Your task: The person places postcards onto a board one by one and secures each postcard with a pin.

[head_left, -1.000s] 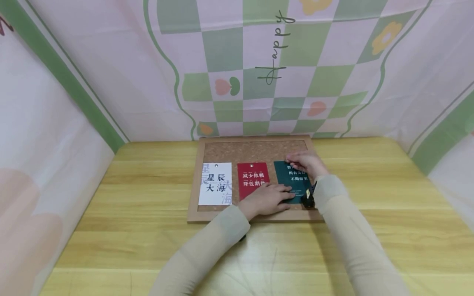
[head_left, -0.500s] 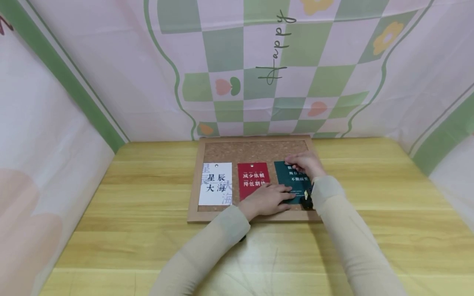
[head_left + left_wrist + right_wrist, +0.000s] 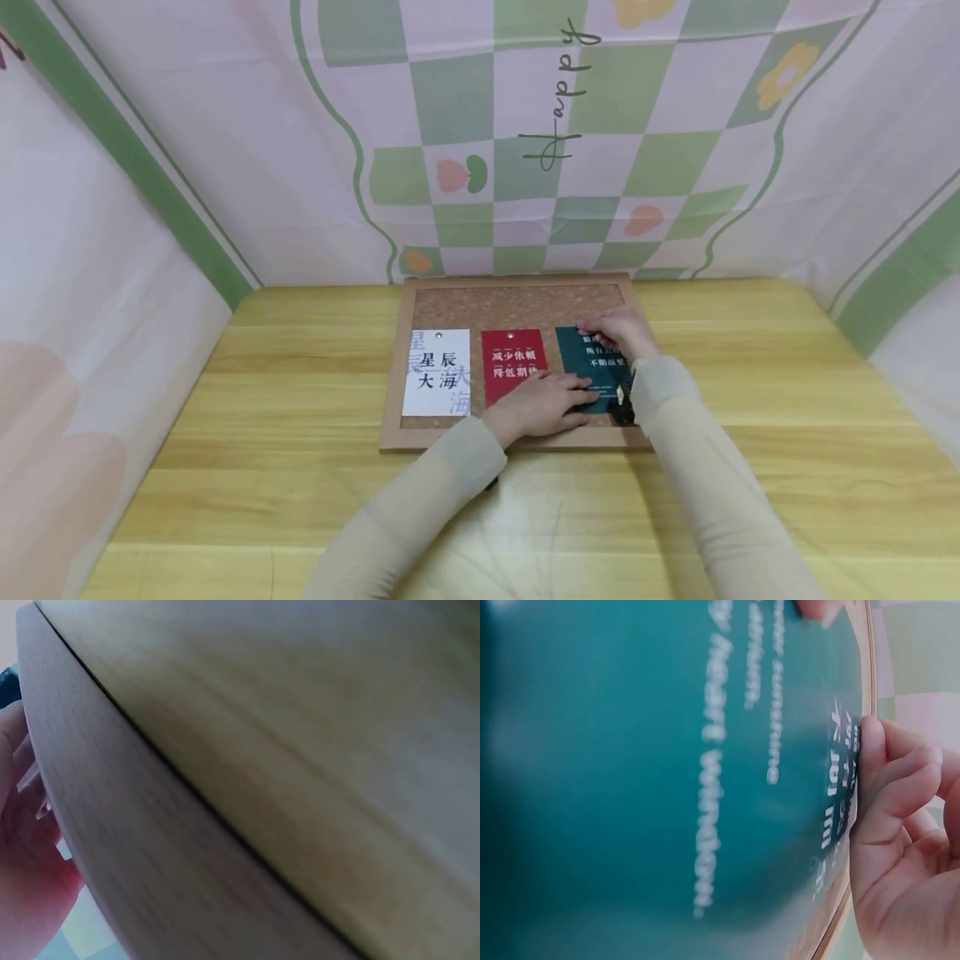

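A cork board (image 3: pixel 517 307) in a wooden frame lies on the table with three printed cards on it. The white card (image 3: pixel 420 400) is at the left and the red card (image 3: pixel 498 342) in the middle. At the right is the dark green card (image 3: pixel 577 358). My left hand (image 3: pixel 543 404) lies over the lower red card, its fingers reaching onto the green one. My right hand (image 3: pixel 622 329) has bent fingers at the green card's top edge. In the right wrist view, these fingers (image 3: pixel 885 817) meet the card's upper end; anything between the fingertips is hidden.
Small silver pins, the white card's pin (image 3: pixel 438 336) and the red card's pin (image 3: pixel 511 336), sit at the top of those cards. Wooden table (image 3: pixel 300 375) surrounds the board. A checkered cloth (image 3: pixel 525 200) hangs directly behind it.
My right hand has shifted very slightly left along the top of the green card. The left hand and the cards have not visibly moved.
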{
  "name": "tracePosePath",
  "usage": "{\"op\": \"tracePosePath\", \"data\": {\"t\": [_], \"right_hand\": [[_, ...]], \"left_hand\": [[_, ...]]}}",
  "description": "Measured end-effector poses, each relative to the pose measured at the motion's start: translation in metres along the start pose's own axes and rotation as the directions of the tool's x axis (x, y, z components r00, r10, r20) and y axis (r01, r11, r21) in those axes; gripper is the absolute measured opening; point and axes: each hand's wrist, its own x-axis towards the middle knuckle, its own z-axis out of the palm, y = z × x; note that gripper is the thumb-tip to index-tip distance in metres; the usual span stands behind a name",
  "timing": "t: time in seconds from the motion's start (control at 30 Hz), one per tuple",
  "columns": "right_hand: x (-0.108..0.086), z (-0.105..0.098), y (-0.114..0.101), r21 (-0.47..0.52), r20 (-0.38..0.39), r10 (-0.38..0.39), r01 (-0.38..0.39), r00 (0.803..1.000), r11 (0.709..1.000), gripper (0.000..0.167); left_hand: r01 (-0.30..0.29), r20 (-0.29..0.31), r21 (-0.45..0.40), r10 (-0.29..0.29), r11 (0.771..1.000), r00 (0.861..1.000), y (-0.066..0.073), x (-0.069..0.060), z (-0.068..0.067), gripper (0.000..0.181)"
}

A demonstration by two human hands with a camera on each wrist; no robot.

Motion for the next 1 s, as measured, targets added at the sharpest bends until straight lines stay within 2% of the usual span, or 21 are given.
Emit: {"op": "tracePosePath", "data": {"t": [0.3, 0.57, 0.7, 1.0], "right_hand": [[0.0008, -0.0030, 0.0001, 0.009, 0.004, 0.034, -0.034, 0.999, 0.999, 0.034], [0.0002, -0.0046, 0.0001, 0.008, 0.024, 0.033, -0.033, 0.999, 0.999, 0.029], [0.0000, -0.0046, 0.0002, 0.043, 0.040, 0.029, -0.031, 0.999, 0.999, 0.027], [-0.0017, -0.0065, 0.0012, 0.184, 0.078, 0.025, -0.039, 0.997, 0.982, 0.010]], "left_hand": [[0.009, 0.003, -0.011, -0.009, 1.000, 1.000, 0.0015, -0.0016, -0.0017, 0.047], [0.003, -0.004, -0.006, -0.003, 1.000, 1.000, -0.0001, 0.0003, 0.0017, 0.047], [0.008, 0.001, -0.010, -0.008, 1.000, 1.000, -0.0002, 0.0002, 0.0013, 0.047], [0.002, -0.009, -0.001, -0.002, 1.000, 1.000, -0.0002, 0.0002, 0.0011, 0.047]]}}
